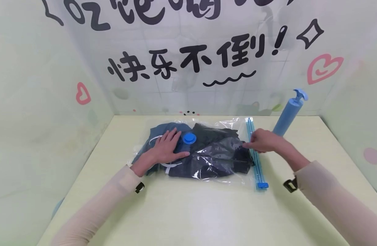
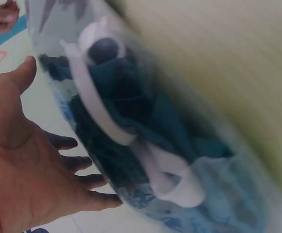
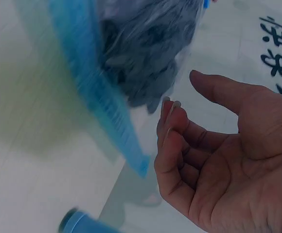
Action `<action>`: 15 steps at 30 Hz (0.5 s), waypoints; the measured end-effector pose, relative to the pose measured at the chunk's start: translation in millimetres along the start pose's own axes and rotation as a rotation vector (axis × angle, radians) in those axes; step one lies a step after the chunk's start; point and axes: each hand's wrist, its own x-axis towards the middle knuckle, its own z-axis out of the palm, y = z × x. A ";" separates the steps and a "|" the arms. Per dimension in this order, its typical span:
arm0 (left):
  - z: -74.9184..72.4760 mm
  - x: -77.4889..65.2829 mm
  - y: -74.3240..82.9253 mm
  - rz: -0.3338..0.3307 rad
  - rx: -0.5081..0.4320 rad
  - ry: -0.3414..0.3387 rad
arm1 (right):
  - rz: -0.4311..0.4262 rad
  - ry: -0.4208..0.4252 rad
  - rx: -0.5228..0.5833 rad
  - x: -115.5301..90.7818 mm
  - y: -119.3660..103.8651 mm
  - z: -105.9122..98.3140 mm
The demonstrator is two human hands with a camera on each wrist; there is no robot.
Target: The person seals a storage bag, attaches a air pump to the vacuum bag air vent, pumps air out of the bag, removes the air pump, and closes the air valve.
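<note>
Pale worktop has loads of room up front; near its back edge lies a clear bag, shiny and creased over dark clothes, blue zip strip down its right end. Left hand rests there, fingers spread; right hand is half-curled by the strip, gripping nothing.

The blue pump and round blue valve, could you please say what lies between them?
The head view shows dark clothing, the blue seal strip and the right hand between them.

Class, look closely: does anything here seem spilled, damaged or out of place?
Nothing stands out. The clear bag shows no tear, its clothes are merely rumpled, and the blue pump is handle-up near the right hand.
</note>
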 end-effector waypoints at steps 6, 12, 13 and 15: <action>6.1 -1.3 -1.8 -0.014 0.021 -0.021 | -0.083 -0.004 -0.079 32.9 -54.5 14.6; 10.4 -4.7 -4.7 -0.014 0.047 -0.024 | -0.074 -0.063 -0.133 54.1 -88.4 27.3; 11.0 -5.1 -5.1 -0.016 0.050 -0.026 | -0.076 -0.055 -0.130 57.6 -92.1 29.2; 12.2 -5.8 -5.4 -0.019 0.062 -0.032 | -0.090 -0.027 -0.127 64.5 -98.5 32.6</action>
